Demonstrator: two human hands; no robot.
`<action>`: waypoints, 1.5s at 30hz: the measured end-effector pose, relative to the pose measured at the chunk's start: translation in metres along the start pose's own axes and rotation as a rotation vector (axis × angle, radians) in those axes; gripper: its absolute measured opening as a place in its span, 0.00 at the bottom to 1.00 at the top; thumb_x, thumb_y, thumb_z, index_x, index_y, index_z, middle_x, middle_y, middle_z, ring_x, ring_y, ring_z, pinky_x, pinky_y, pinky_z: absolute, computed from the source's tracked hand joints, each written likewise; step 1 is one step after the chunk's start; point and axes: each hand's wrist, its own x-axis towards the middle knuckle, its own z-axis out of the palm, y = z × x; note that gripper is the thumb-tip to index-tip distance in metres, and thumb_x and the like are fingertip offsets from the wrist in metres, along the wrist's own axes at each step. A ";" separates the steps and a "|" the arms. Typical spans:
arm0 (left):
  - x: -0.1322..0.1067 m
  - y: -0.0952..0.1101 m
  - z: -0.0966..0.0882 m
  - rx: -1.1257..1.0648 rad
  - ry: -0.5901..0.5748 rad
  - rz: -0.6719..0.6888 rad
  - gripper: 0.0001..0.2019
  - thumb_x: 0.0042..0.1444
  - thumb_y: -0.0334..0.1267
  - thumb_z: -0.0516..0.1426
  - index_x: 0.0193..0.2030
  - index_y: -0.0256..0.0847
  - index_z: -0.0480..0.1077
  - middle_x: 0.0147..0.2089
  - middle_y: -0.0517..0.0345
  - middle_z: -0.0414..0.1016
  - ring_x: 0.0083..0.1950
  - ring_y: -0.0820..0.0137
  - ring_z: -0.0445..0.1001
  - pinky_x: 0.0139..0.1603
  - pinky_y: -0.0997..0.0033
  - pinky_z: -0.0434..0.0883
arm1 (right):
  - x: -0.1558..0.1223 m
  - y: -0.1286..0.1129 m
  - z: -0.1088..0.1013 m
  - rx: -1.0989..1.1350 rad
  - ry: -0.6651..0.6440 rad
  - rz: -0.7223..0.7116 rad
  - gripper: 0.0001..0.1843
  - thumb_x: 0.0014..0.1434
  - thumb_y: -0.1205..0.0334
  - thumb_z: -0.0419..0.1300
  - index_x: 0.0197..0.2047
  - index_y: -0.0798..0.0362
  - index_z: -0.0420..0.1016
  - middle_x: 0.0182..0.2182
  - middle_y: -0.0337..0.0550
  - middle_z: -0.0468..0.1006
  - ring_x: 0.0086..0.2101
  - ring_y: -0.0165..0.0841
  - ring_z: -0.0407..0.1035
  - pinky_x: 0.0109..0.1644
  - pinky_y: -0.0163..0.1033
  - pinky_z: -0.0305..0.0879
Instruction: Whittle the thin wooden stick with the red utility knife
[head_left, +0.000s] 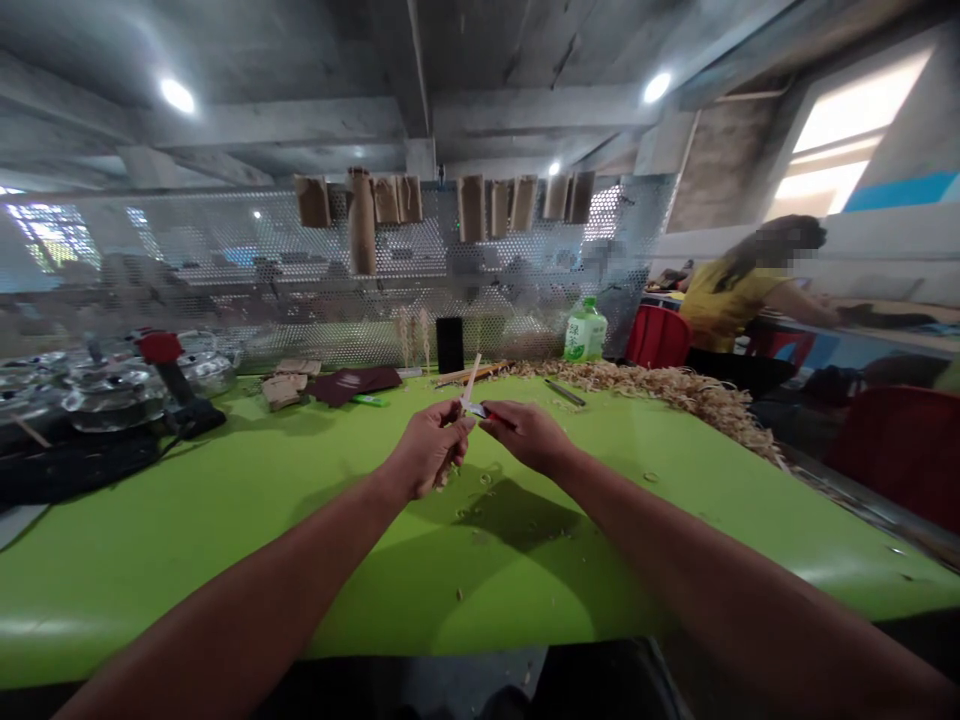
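We are gripping a thin wooden stick (470, 382) in our left hand (427, 450), with the fingers shut around its low end. It looks light and stiff but easy to snap, so low down seems a good place to hold it. Our right hand (527, 436) is pinching a little red knife (491, 415) right by the stick. Both hands are floating above the green table (225, 570). Farther off, a long pile of wood curls (645, 385) is lying near a bottle (585, 332).
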 end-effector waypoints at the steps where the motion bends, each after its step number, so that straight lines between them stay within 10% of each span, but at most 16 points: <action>1: -0.001 0.001 0.001 0.026 0.009 -0.013 0.10 0.54 0.36 0.58 0.43 0.36 0.69 0.18 0.68 0.62 0.17 0.80 0.58 0.16 0.82 0.57 | 0.000 -0.001 0.001 0.000 -0.007 -0.010 0.14 0.64 0.55 0.51 0.37 0.52 0.73 0.28 0.40 0.73 0.27 0.29 0.62 0.31 0.33 0.52; 17: -0.008 0.005 0.004 0.022 -0.059 -0.009 0.15 0.55 0.38 0.57 0.49 0.38 0.69 0.20 0.70 0.54 0.18 0.82 0.50 0.17 0.83 0.50 | 0.004 0.010 -0.013 -0.229 0.090 0.031 0.17 0.64 0.51 0.50 0.46 0.49 0.75 0.36 0.45 0.78 0.30 0.33 0.67 0.32 0.35 0.52; 31: -0.014 0.002 0.007 0.060 -0.097 -0.096 0.18 0.58 0.36 0.56 0.55 0.35 0.68 0.23 0.67 0.62 0.17 0.82 0.53 0.16 0.82 0.53 | 0.016 0.070 -0.047 -0.199 0.295 0.552 0.22 0.62 0.49 0.47 0.34 0.55 0.76 0.24 0.45 0.72 0.24 0.32 0.61 0.29 0.36 0.49; 35: -0.011 0.002 0.005 0.079 -0.012 -0.089 0.15 0.59 0.35 0.54 0.52 0.35 0.69 0.22 0.67 0.62 0.17 0.82 0.55 0.16 0.82 0.55 | 0.011 0.077 -0.049 -0.165 0.299 0.480 0.21 0.62 0.49 0.48 0.35 0.55 0.75 0.25 0.43 0.71 0.27 0.32 0.63 0.30 0.35 0.51; 45: -0.003 0.002 0.004 -0.005 0.069 -0.011 0.05 0.55 0.33 0.55 0.38 0.37 0.69 0.28 0.62 0.65 0.19 0.82 0.59 0.17 0.82 0.54 | 0.002 -0.007 -0.003 -0.024 -0.008 0.018 0.14 0.63 0.53 0.51 0.37 0.51 0.73 0.28 0.40 0.73 0.28 0.30 0.63 0.31 0.33 0.52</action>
